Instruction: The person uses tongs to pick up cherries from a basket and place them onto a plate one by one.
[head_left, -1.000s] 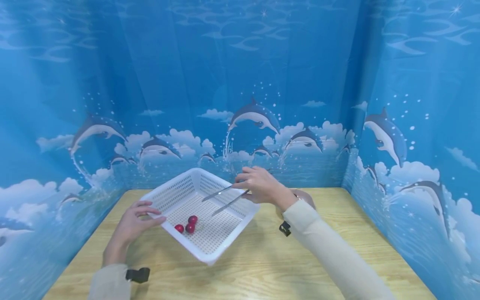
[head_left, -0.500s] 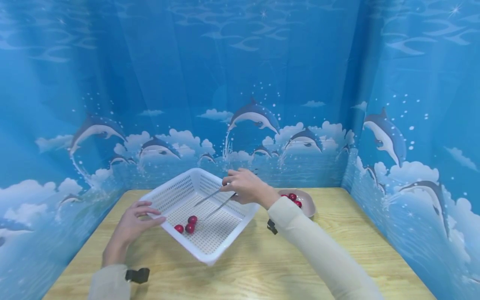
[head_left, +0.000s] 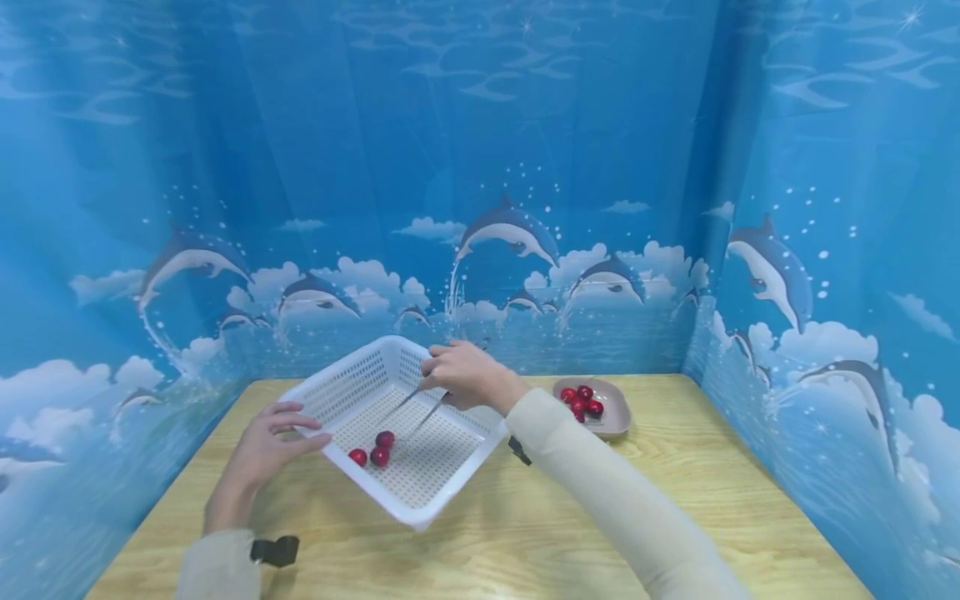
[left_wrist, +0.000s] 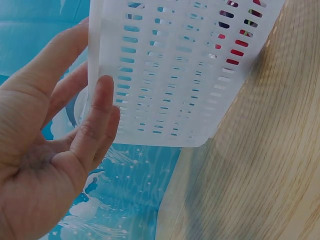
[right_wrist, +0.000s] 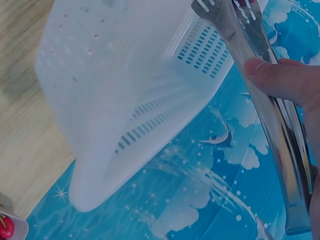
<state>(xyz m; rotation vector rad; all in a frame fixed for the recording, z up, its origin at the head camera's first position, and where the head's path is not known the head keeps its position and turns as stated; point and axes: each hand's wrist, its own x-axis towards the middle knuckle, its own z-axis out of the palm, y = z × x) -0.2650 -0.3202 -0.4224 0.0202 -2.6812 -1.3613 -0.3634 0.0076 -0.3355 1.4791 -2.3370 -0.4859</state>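
My left hand (head_left: pixel 266 446) holds the left corner of a white perforated plastic basket (head_left: pixel 375 492), with fingers on both sides of its rim. Three red cherries (head_left: pixel 380 456) lie together on the basket floor near that hand. Over the basket's far right side, my right hand (head_left: pixel 468 375) grips metal tongs (right_wrist: pixel 262 107) with fork-like ends. Their arms stand apart and point down toward the cherries, with nothing between them. In the right wrist view, the thumb presses along one arm of the tongs.
A small pinkish bowl (head_left: pixel 618 417) with several red cherries (head_left: pixel 580 402) stands on the wooden table (head_left: pixel 570 533) to the right of the basket. Blue dolphin-print cloth (head_left: pixel 360 167) walls in the table at the back and both sides.
My right hand has moved left with the tongs, bringing their tips closer to the cherries and uncovering the bowl. My left hand and the basket have stayed in place.
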